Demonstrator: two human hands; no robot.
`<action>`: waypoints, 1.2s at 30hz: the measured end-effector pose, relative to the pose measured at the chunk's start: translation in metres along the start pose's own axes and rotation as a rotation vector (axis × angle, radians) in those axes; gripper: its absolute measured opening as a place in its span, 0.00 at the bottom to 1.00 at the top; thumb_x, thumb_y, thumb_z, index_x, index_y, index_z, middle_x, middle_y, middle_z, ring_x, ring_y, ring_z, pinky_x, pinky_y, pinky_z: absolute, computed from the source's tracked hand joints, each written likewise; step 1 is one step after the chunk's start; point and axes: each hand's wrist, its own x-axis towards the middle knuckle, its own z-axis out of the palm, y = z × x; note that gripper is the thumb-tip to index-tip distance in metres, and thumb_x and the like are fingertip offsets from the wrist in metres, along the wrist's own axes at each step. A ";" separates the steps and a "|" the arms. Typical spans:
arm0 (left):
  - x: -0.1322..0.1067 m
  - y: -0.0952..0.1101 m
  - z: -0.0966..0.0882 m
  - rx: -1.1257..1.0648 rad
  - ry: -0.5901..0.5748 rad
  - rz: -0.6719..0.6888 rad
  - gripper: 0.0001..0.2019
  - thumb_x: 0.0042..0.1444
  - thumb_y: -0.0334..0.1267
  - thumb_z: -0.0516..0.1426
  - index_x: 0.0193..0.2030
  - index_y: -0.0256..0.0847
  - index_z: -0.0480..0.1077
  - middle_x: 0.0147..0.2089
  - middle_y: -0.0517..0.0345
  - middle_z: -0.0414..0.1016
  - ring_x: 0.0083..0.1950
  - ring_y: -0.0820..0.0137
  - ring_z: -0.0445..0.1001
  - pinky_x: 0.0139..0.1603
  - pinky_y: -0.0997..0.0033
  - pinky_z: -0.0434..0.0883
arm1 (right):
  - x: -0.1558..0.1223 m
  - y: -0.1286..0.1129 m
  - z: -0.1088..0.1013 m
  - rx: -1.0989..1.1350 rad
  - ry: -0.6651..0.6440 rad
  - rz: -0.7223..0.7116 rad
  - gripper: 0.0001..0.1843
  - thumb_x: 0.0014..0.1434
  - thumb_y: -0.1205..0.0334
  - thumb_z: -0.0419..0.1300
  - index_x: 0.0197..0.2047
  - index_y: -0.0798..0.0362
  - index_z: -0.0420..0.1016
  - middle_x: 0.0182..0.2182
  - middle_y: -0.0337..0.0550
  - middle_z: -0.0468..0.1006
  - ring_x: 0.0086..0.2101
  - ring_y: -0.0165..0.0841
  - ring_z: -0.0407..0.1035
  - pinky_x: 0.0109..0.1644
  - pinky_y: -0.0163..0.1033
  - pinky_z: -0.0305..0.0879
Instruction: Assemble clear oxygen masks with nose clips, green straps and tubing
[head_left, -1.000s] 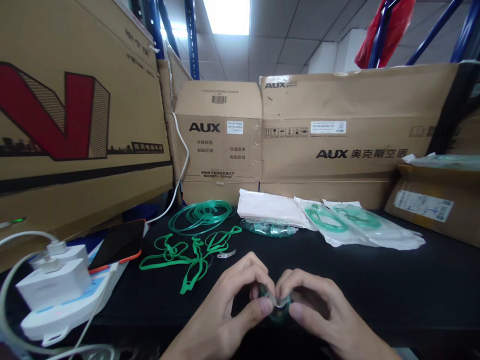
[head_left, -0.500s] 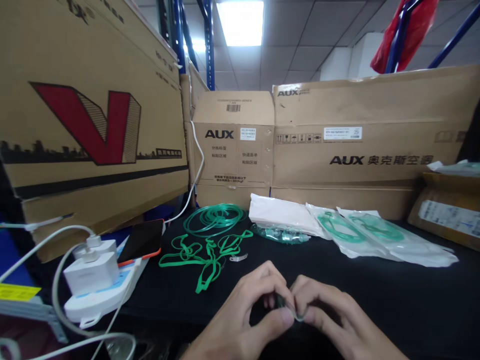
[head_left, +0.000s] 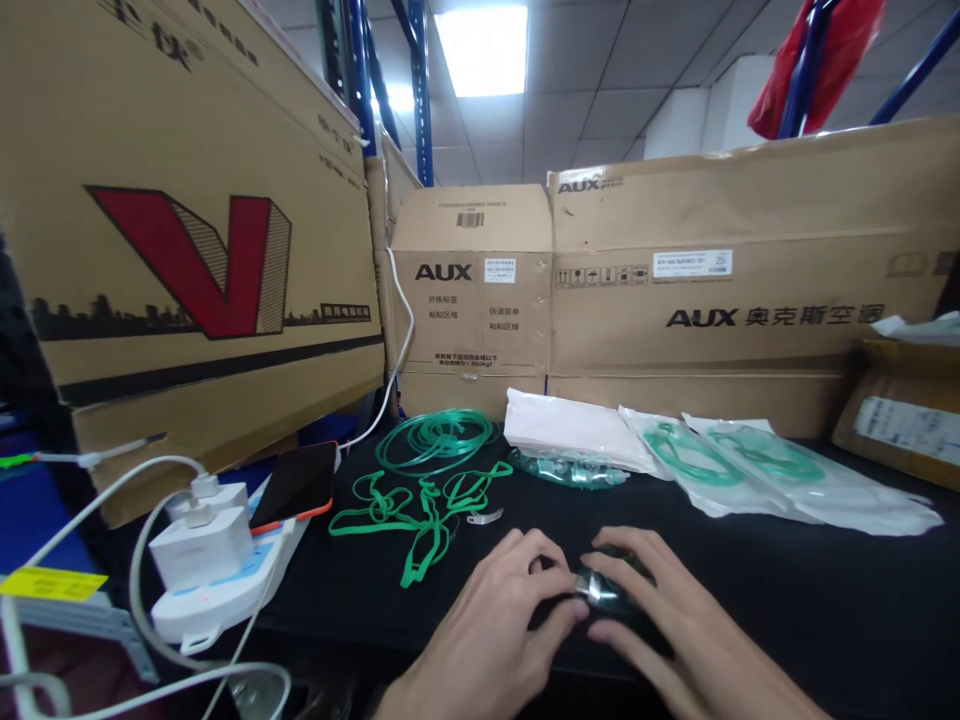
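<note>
In front of me, low in the view, my left hand [head_left: 517, 600] pinches the near end of a shiny metal strip [head_left: 598, 589]. The strip lies against a translucent dark-green plastic piece, rounded like a face mask [head_left: 634, 562]. My right hand [head_left: 667, 600] curves around that piece from the right, fingers and thumb on either side, covering much of it. Beyond my left hand are green elastic straps [head_left: 420, 520], loosely looped on the black cloth. A small loose metal strip [head_left: 485, 516] rests beside them.
Coiled green tubing [head_left: 439, 440] lies behind the straps. White packets [head_left: 574, 425], a crumpled clear-green bag [head_left: 566, 470] and bagged green tubing [head_left: 694, 460] are at the back. A power strip with chargers [head_left: 199, 545], cables and a phone [head_left: 296, 485] stand left. Cardboard boxes [head_left: 720, 230] wall the back.
My hands have gone from pinching close together to wider apart. My right hand has spread around the dark-green piece, and the metal strip now shows. The view has shifted slightly.
</note>
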 end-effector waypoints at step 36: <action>0.096 -0.077 -0.068 0.679 -0.137 -0.299 0.14 0.69 0.41 0.60 0.57 0.38 0.72 0.57 0.49 0.75 0.52 0.60 0.78 0.52 0.53 0.77 | -0.005 -0.004 0.005 0.004 -0.087 0.151 0.21 0.74 0.57 0.51 0.67 0.41 0.69 0.69 0.47 0.66 0.67 0.46 0.61 0.66 0.53 0.68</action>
